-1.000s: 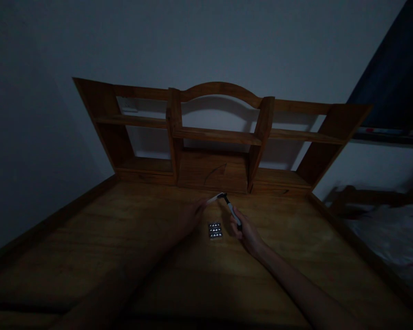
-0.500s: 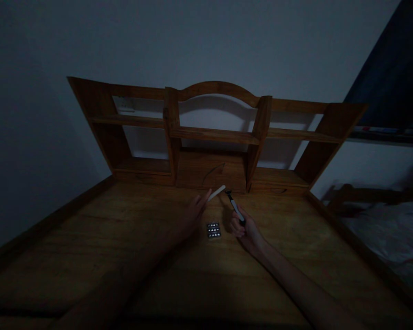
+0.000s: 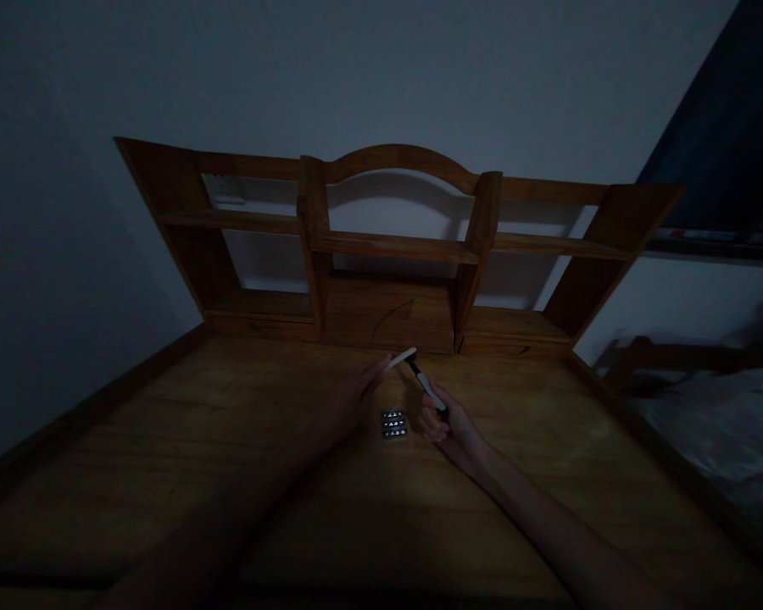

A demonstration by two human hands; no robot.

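White strip (image 3: 402,357) back against razor (image 3: 425,383).

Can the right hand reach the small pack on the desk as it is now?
Probably yes. The small pack lies flat on the desk just beside the right hand, with nothing between them, but that hand already grips a razor handle.

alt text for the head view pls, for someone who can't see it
In dim light, the right hand holds a razor handle while the left hand holds a small white piece at its tip, above a small tray of cartridges on a wooden desk with a shelf hutch.
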